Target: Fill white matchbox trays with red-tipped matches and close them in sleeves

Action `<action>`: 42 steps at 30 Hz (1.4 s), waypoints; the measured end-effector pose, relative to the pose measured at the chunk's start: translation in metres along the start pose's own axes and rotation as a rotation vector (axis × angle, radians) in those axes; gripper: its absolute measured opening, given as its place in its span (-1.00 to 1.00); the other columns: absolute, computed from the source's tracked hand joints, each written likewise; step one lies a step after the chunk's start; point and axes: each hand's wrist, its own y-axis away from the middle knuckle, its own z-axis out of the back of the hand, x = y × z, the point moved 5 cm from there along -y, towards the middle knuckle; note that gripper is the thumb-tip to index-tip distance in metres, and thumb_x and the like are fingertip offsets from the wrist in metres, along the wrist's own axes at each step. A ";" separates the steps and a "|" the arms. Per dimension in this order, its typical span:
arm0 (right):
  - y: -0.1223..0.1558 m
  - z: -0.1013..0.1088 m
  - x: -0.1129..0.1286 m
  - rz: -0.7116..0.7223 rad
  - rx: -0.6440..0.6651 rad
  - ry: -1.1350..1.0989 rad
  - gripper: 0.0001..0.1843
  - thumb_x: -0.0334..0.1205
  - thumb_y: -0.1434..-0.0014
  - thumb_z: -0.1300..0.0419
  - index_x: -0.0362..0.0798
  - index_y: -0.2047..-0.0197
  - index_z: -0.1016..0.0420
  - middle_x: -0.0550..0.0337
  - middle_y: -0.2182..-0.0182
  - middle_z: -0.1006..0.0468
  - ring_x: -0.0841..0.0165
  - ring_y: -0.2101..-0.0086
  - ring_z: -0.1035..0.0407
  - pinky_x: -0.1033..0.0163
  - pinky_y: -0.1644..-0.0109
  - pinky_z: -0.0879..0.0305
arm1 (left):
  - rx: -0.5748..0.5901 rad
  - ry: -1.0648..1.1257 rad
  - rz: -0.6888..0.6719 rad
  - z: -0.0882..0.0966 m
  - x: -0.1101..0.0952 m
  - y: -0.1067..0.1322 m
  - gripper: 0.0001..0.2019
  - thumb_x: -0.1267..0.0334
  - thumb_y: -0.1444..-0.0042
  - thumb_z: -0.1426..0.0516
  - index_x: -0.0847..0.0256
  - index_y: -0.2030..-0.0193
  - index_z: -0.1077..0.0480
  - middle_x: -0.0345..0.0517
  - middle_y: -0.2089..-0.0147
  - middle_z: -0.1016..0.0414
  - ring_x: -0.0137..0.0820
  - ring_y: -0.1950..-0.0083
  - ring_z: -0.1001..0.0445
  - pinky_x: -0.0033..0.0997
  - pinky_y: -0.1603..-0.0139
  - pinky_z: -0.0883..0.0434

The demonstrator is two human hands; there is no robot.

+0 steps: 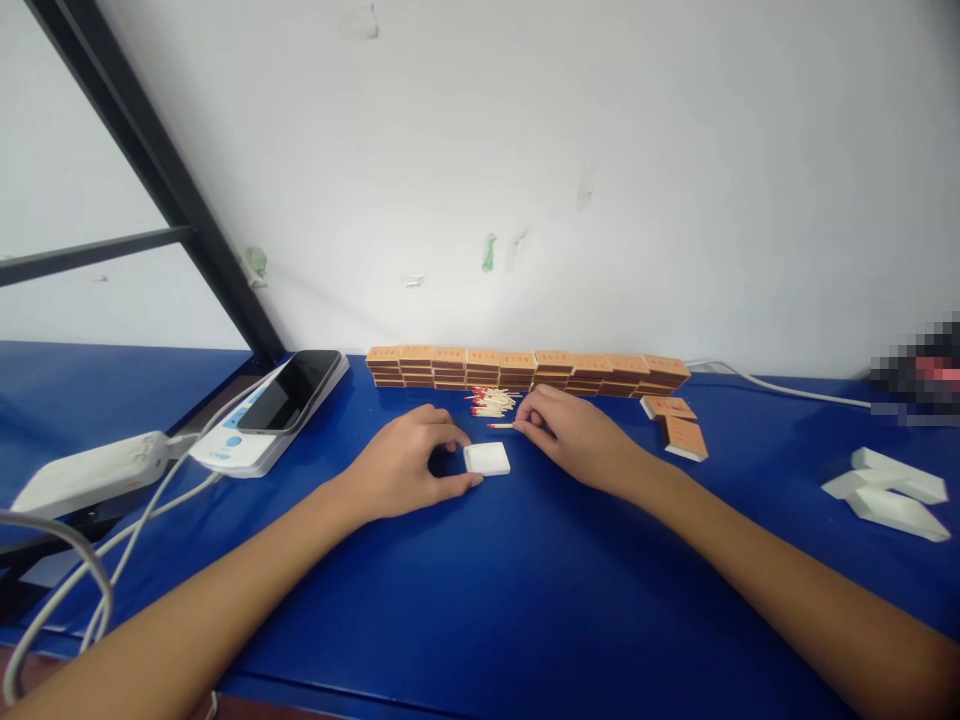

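My left hand [416,460] grips a small white matchbox tray [487,459] at its left end, finger on the far side and thumb at the near corner. The tray lies flat on the blue table, its inside facing up. Just beyond it, the fingertips of my right hand [559,430] pinch a match [500,426], its red head pointing left. A loose pile of red-tipped matches [493,401] lies behind that match. Two orange matchboxes [683,437] lie to the right of my right hand.
Stacked matchboxes [525,370] form a long row along the wall. Several white trays [892,490] lie at the right. On the left are a phone [291,390] on a power strip [262,462], a white adapter [97,470], cables and a black metal frame [150,150].
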 end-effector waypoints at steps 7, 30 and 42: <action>0.019 0.008 0.042 0.088 0.046 -0.083 -0.88 -0.30 -0.42 -0.16 -0.01 0.23 -0.44 0.20 0.29 -0.48 0.34 0.30 -0.36 0.24 0.23 -0.21 | -0.009 -0.005 -0.017 -0.001 0.001 0.000 -0.69 0.04 -0.17 -0.39 0.15 0.03 -0.60 -0.12 0.18 -0.53 -0.27 0.11 -0.47 -0.23 0.10 -0.43; -0.008 -0.016 0.009 0.028 -0.055 -0.044 -0.80 -0.27 -0.41 -0.15 -0.03 0.02 -0.60 0.10 0.22 -0.51 0.28 0.27 -0.41 0.18 0.15 -0.30 | -0.002 -0.011 -0.028 -0.001 0.001 0.001 -0.69 0.05 -0.19 -0.38 0.16 0.02 -0.59 -0.11 0.18 -0.52 -0.27 0.12 -0.47 -0.24 0.09 -0.44; -0.009 -0.016 0.009 0.027 -0.019 -0.102 -0.89 -0.27 -0.41 -0.18 -0.01 0.18 -0.52 0.17 0.26 -0.47 0.33 0.30 -0.36 0.23 0.22 -0.23 | -0.006 0.000 -0.034 0.000 -0.001 0.000 -0.69 0.04 -0.20 -0.36 0.15 0.01 -0.59 -0.10 0.18 -0.53 -0.27 0.13 -0.48 -0.23 0.08 -0.45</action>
